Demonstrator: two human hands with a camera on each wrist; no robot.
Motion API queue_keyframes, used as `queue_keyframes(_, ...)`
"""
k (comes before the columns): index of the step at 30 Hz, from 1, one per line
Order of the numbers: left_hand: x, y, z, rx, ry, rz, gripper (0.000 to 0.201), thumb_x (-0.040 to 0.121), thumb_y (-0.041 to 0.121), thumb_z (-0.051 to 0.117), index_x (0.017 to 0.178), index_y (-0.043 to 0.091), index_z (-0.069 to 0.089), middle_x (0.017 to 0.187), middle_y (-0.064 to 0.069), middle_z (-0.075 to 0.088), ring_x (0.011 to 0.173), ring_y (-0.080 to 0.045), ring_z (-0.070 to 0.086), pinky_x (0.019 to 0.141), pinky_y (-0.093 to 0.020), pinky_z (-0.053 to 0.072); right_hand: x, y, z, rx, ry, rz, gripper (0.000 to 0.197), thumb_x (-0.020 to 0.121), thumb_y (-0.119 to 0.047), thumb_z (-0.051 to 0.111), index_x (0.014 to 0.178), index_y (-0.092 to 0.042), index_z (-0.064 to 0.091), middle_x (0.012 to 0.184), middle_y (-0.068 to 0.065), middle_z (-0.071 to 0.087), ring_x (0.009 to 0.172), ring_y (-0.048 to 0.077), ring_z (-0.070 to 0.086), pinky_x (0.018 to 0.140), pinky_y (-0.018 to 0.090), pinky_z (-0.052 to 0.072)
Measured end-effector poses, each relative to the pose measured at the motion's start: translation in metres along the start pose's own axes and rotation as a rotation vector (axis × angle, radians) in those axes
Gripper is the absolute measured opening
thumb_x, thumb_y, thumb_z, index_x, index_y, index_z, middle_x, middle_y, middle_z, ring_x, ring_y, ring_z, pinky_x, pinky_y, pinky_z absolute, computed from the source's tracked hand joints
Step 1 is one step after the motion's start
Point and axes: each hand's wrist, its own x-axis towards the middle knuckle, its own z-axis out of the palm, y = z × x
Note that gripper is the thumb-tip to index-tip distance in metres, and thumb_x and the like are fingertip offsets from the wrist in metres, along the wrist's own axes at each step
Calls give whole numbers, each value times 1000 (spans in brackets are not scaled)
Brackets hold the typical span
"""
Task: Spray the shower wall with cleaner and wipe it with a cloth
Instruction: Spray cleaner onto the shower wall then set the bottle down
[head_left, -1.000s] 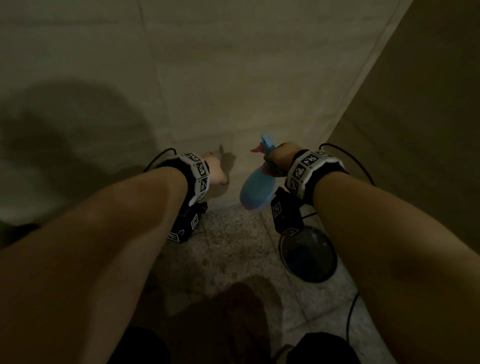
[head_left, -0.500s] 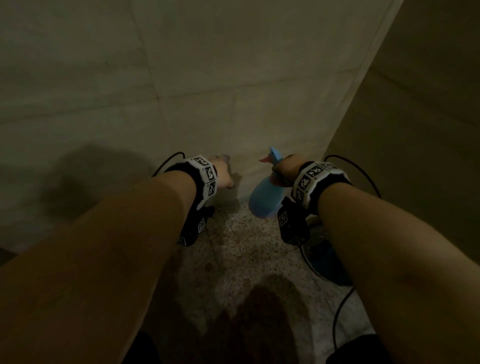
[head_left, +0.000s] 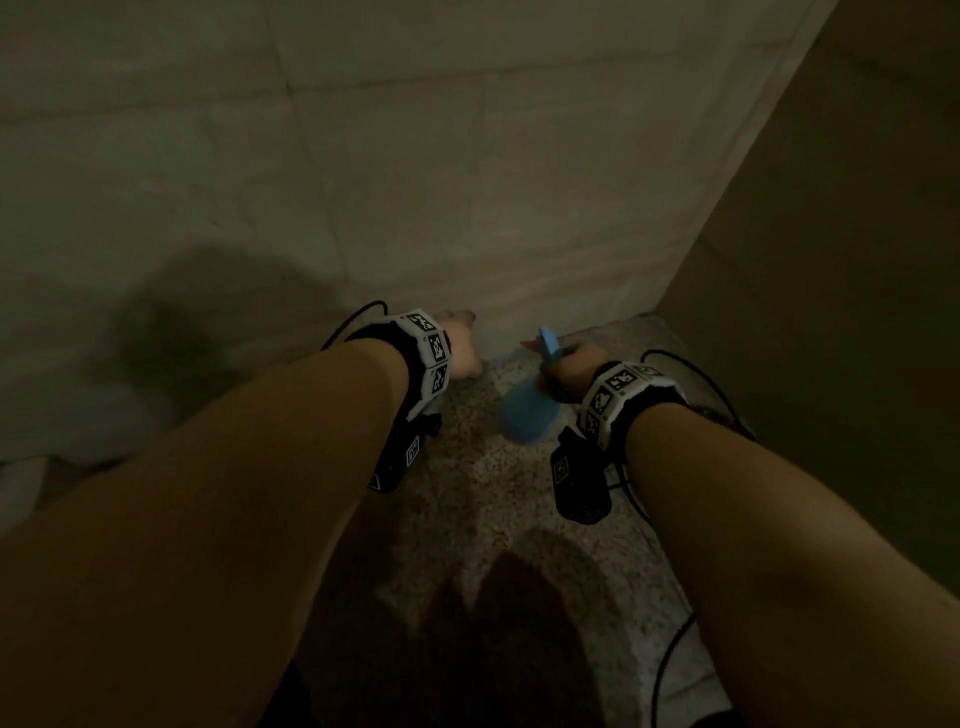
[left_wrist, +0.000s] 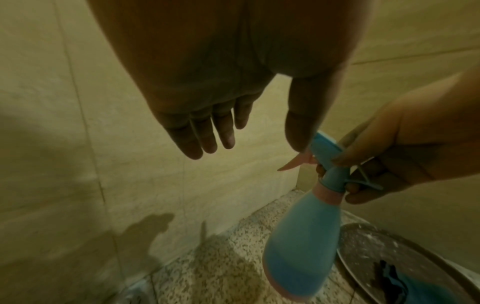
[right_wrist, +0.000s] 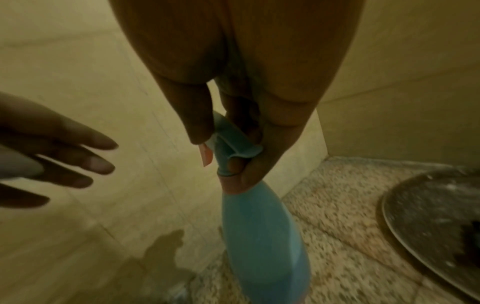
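Observation:
My right hand (head_left: 569, 371) (right_wrist: 233, 144) grips the neck and trigger head of a blue spray bottle (head_left: 527, 415) (left_wrist: 303, 242) (right_wrist: 262, 236), which hangs bottom down and has a pink nozzle tip aimed left at the wall. My left hand (head_left: 460, 345) (left_wrist: 233, 131) is empty, with straight fingers held just in front of the beige tiled shower wall (head_left: 467, 182) (left_wrist: 78, 144). A blue cloth (left_wrist: 426, 288) lies in a round metal basin (left_wrist: 405, 253) (right_wrist: 436, 211) on the floor to the right.
The speckled stone floor (head_left: 493, 519) meets the wall in a corner, with a side wall (head_left: 831, 312) close on the right. Cables (head_left: 670, 649) trail from both wrists over the floor. My shadow falls on the wall's lower left.
The view has tipped upward, so both hands now sit lower in it and more wall shows. The basin has slipped out of the head view behind my right arm.

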Motion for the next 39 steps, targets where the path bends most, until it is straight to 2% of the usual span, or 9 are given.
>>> queue_keyframes(5, 11, 2, 14, 10, 8, -19, 78, 92, 25, 57, 152, 13, 9, 159, -11, 12, 143, -32, 23, 115, -41, 29, 34, 22, 22, 8, 12, 57, 29, 94, -22, 53, 70, -7, 56, 74, 14, 50, 60, 23, 47, 62, 31, 36)
queue_keyframes(9, 17, 6, 24, 9, 4, -29, 72, 96, 19, 51, 151, 6, 7, 158, -14, 13, 143, -30, 25, 114, -34, 26, 55, 33, 34, -2, -89, 67, 27, 91, -22, 58, 105, 0, 65, 87, 14, 55, 79, 23, 53, 71, 34, 41)
queue_keyframes(13, 21, 11, 33, 7, -26, -24, 61, 100, 17, 42, 150, 4, 10, 157, -14, 18, 141, -29, 28, 103, -27, 34, 55, 38, 41, -104, -136, 48, 24, 94, -22, 55, 105, -2, 62, 88, 13, 53, 79, 25, 51, 72, 35, 40)
queue_keyframes(16, 22, 16, 38, 43, -36, -2, 68, 97, 22, 51, 151, 7, 12, 155, -15, 23, 137, -33, 34, 109, -36, 36, 63, 43, 48, -105, -163, 54, 33, 97, -20, 49, 124, -3, 58, 86, 13, 51, 75, 25, 47, 73, 32, 36)
queue_keyframes(23, 23, 25, 42, 95, -50, 20, 63, 98, 18, 47, 150, 8, 13, 153, -15, 24, 134, -32, 38, 104, -35, 37, 82, 55, 63, -48, -168, 24, 38, 99, -29, 43, 123, -3, 58, 102, 23, 63, 86, 31, 57, 77, 40, 45)
queue_keyframes(27, 27, 29, 43, 92, -66, 20, 65, 96, 24, 51, 149, 8, 17, 151, -14, 30, 131, -32, 42, 95, -35, 41, 91, 62, 71, -64, -163, 44, 38, 100, -29, 43, 119, -1, 60, 90, 15, 58, 80, 27, 51, 73, 34, 41)
queue_keyframes(32, 30, 35, 43, 93, -74, -10, 72, 96, 28, 51, 152, 14, 8, 156, -12, 19, 133, -32, 39, 103, -39, 40, 104, 67, 80, -62, -132, 31, 35, 98, -27, 45, 117, -2, 61, 99, 18, 60, 74, 27, 52, 72, 33, 43)
queue_keyframes(35, 29, 40, 43, 108, -67, -1, 73, 96, 28, 50, 152, 14, 6, 157, -13, 16, 135, -33, 36, 104, -39, 39, 106, 65, 79, -104, -141, -5, 34, 99, -25, 45, 120, -4, 60, 117, 19, 62, 87, 31, 56, 74, 32, 43)
queue_keyframes(39, 29, 51, 42, 88, -63, 31, 74, 95, 28, 52, 152, 15, 7, 158, -12, 14, 138, -33, 32, 107, -39, 36, 110, 71, 74, -29, -169, 11, 36, 97, -21, 50, 128, -5, 54, 118, 19, 59, 93, 31, 56, 88, 38, 49)
